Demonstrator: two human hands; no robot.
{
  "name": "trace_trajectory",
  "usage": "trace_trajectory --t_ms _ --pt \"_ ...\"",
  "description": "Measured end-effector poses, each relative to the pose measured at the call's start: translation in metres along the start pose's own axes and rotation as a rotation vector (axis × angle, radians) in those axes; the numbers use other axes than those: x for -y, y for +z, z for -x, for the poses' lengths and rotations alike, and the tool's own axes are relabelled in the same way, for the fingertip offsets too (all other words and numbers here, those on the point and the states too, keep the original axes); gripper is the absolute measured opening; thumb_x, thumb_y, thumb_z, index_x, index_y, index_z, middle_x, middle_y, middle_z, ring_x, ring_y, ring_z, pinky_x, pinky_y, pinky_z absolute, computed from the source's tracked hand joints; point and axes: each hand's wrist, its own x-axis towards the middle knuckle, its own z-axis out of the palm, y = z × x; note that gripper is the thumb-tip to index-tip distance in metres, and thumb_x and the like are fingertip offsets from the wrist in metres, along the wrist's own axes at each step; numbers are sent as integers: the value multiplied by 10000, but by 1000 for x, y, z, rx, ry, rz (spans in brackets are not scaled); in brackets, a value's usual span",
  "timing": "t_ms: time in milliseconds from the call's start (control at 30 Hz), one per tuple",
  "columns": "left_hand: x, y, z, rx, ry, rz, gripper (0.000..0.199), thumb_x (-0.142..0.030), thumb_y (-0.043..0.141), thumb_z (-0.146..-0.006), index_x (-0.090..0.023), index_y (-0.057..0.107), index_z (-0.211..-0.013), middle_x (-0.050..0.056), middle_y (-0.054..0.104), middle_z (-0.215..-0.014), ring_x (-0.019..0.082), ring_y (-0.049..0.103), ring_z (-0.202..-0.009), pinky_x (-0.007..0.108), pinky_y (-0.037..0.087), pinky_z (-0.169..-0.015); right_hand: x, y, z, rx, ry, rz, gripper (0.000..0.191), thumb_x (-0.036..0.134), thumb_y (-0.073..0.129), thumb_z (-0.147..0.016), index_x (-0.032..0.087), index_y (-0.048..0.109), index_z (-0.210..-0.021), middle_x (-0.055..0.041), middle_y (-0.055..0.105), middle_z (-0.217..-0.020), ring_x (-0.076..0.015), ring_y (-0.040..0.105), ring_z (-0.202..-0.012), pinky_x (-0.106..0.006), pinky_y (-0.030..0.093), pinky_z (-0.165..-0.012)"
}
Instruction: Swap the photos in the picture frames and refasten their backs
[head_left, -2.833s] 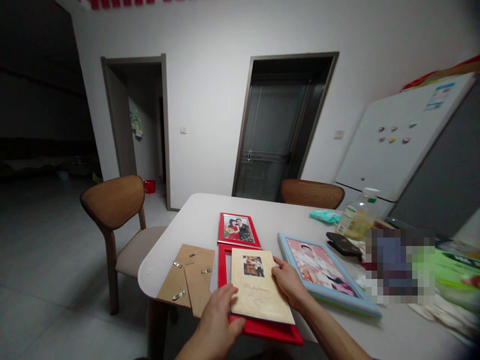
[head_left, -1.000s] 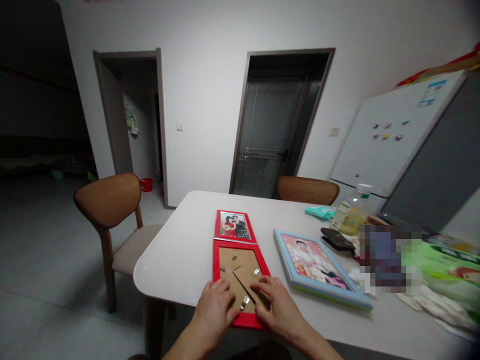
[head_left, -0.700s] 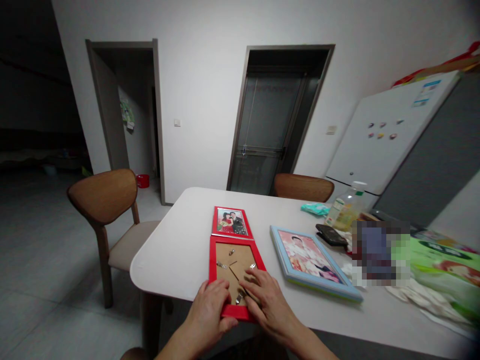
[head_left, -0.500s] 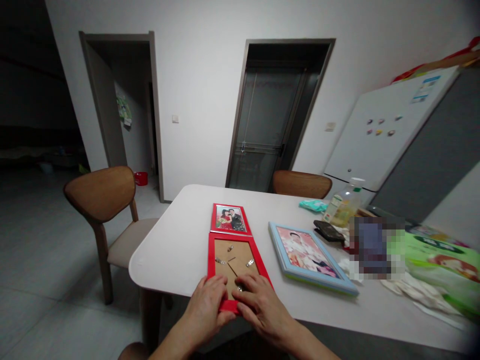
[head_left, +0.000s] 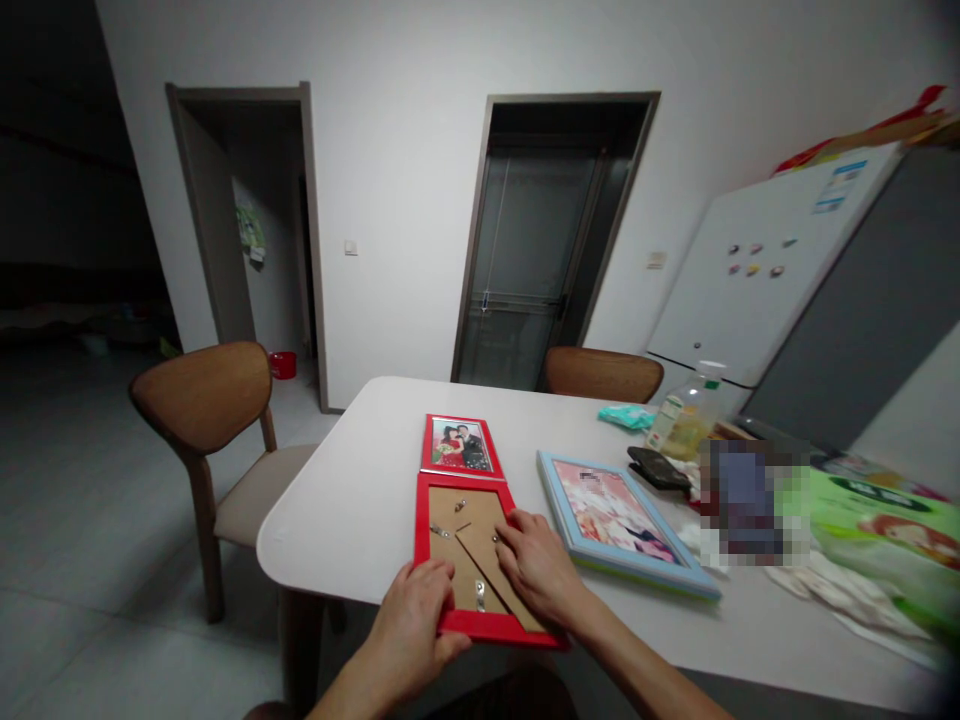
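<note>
A red picture frame (head_left: 422,530) lies face down at the table's near edge, its brown backing board (head_left: 450,565) with a folded-flat stand (head_left: 487,570) showing. Metal clips sit around the board, one at the top (head_left: 460,505), one at the left (head_left: 440,531), one at the bottom (head_left: 480,596). My left hand (head_left: 416,610) is closed around the frame's lower left corner. Over the right rail lies my right hand (head_left: 538,565), its curled fingertips at the right clip, which is mostly hidden. Touching the far end is a second red frame (head_left: 424,450) with a couple's photo (head_left: 459,444) facing up.
A light blue picture frame (head_left: 555,490) lies to the right on the white table (head_left: 337,500). Beyond it are a black wallet-like item (head_left: 658,468), a bottle (head_left: 686,415), a teal packet (head_left: 626,416) and a green package (head_left: 877,530). Wooden chairs (head_left: 202,395) stand around.
My right hand has moved from the frame's bottom edge up to the right clip, uncovering the bottom clip. My left hand stays at the lower left corner. The view has tilted slightly upward.
</note>
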Motion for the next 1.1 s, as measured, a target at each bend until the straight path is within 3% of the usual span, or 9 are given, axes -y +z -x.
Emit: trace_trajectory --t_ms 100,267,367,500,667,867,967,1100 --pt "0 1 1 -4 9 1 416 -297 660 -605 -185 528 -983 82 496 -1180 223 411 -1104 396 261 -963 -2 0 -2 14 13 -13 297 283 343 -795 159 609 -754 -93 530 -911 -184 447 -862 -290 322 -797" --pt "1 3 3 -31 -7 16 520 -264 667 -601 -163 477 -1075 101 495 -1177 226 412 -1102 388 267 -966 -2 -1 2 14 -11 -56 315 281 329 -805 159 615 -753 -92 535 -928 -186 445 -891 -284 319 -810" --pt "2 5 4 -40 5 39 446 -254 678 -591 -161 526 -1000 95 502 -1165 225 417 -1095 375 269 -967 6 2 0 7 -26 -67 283 271 354 -796 163 602 -877 -93 531 -994 -193 442 -927 -291 324 -816" --pt "4 6 2 -29 10 29 450 -261 685 -586 -155 530 -995 99 502 -1163 228 412 -1098 374 259 -972 30 12 -12 0 -160 -159 314 233 325 -814 182 538 -1039 -80 515 -1059 -172 434 -971 -277 317 -837" --pt "5 6 1 3 9 14 556 -281 673 -605 -132 462 -1098 114 493 -1169 228 401 -1106 374 253 -976 50 20 -29 52 -250 -113 265 210 349 -806 194 601 -889 -62 547 -953 -160 450 -903 -273 325 -788" --pt "3 2 1 10 7 44 547 -280 671 -602 -147 466 -1090 96 503 -1153 224 420 -1082 373 258 -968 48 23 -30 77 -312 -102 240 188 389 -785 208 603 -891 -54 549 -942 -159 445 -899 -273 320 -780" --pt "3 1 2 -11 18 63 536 -262 677 -596 -131 477 -1075 99 532 -1107 224 439 -1055 364 284 -952 42 26 -34 63 -249 -196 245 202 402 -774 205 609 -903 -55 573 -931 -159 476 -888 -260 335 -776" --pt "4 3 3 -35 11 80 561 -249 688 -583 -137 466 -1086 105 526 -1111 231 439 -1056 382 281 -956 24 33 -52 -6 -24 -277 278 210 425 -743 157 592 -958 -76 606 -916 -168 527 -836 -259 368 -742"
